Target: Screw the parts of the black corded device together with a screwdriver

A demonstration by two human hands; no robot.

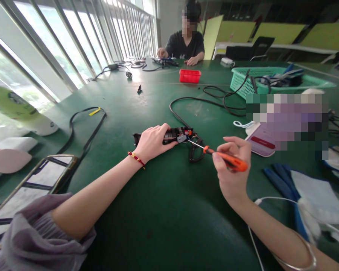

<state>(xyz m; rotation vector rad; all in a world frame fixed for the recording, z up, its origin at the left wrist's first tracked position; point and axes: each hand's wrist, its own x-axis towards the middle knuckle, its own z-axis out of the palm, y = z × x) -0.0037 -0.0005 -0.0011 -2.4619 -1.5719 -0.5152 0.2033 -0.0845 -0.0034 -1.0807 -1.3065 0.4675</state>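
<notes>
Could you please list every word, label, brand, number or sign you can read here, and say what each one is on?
None can be read with certainty.
Green-and-white container: dark printed markings, too blurred to read.
Black shirt: pale print low on the front, too small and blurred.
Red panel at right: any lettering is too blurred.
Orange screwdriver and black device: no legible lettering.

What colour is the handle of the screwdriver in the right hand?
Orange with black; the handle shows best in the head view.
</notes>
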